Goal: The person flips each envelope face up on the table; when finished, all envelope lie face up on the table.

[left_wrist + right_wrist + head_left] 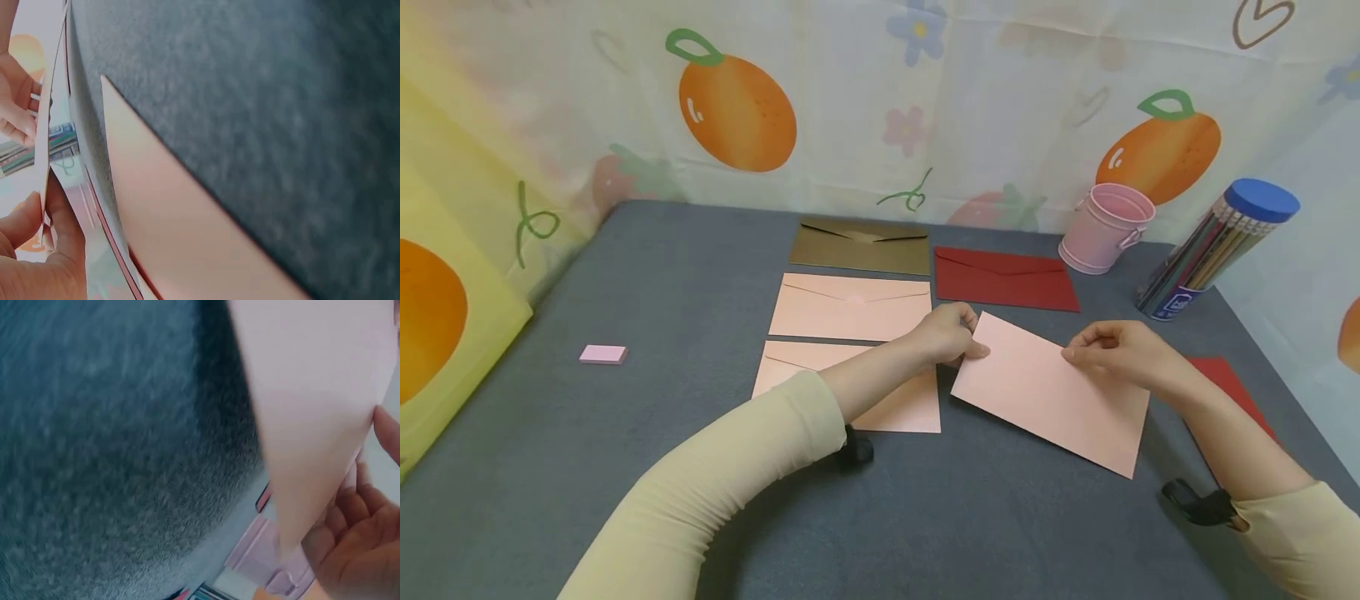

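Observation:
A plain pink envelope [1052,390] is tilted above the right part of the table, between both hands. My left hand [950,335] pinches its upper left corner between thumb and fingers; the left wrist view shows this envelope [42,140] nearly edge-on. Along its top edge, my right hand [1112,352] grips it with the thumb on the near face, the other fingers behind. Two more pink envelopes lie flat to the left, an upper one [820,304] and a lower one [902,402] partly covered by my left forearm.
Behind lie an olive-brown envelope [857,254] and a red envelope [1007,281]. Another red item [1228,387] is partly under my right forearm. A pink bucket [1101,229] and a blue-lidded tube of pencils [1213,250] stand back right. A small pink block [602,355] lies left.

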Tool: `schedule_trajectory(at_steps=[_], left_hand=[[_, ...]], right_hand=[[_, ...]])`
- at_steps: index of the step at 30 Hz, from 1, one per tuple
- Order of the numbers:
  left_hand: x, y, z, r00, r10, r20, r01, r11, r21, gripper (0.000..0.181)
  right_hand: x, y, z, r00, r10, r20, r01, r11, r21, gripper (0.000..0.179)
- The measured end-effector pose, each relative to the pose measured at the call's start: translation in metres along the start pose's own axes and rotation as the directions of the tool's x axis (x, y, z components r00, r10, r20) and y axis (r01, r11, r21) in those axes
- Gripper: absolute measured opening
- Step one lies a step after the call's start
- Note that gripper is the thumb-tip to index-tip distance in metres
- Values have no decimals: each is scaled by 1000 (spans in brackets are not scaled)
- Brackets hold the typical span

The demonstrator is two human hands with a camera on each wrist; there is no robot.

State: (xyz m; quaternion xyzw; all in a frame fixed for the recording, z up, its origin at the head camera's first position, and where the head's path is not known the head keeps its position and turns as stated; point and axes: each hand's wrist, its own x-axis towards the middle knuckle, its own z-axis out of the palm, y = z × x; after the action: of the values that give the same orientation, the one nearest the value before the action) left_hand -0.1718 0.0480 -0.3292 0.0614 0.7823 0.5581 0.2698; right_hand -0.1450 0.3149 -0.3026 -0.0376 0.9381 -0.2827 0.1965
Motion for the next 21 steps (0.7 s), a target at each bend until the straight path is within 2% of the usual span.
schedule_trajectory(at_steps=[4, 7, 11, 15, 18, 21], left_hand=[[-1, 2, -6, 1000, 0, -24, -2, 998, -56, 23], [-2, 4, -12, 999, 7, -35, -9, 998, -58, 21], [-1, 6, -21, 998, 3, -56, -6, 999, -53, 20], [0, 6, -29, 996, -14, -83, 6, 995, -101, 19], [1, 5, -34, 994, -11, -110, -5, 991, -137, 21], [3, 3, -38, 991, -4, -137, -18, 987, -162, 22]], right_hand=[[1, 8, -8, 996, 84, -4, -84, 996, -8, 59], [0, 10, -13, 991, 132, 3, -132, 991, 8, 68], [-1, 12, -16, 988, 156, 9, -156, 984, 85, 76], [0, 14, -18, 982, 190, 12, -189, 962, 200, 84], [2, 17, -20, 981, 195, 25, -194, 939, 284, 83], [2, 21, -21, 985, 165, 47, -171, 929, 329, 71]])
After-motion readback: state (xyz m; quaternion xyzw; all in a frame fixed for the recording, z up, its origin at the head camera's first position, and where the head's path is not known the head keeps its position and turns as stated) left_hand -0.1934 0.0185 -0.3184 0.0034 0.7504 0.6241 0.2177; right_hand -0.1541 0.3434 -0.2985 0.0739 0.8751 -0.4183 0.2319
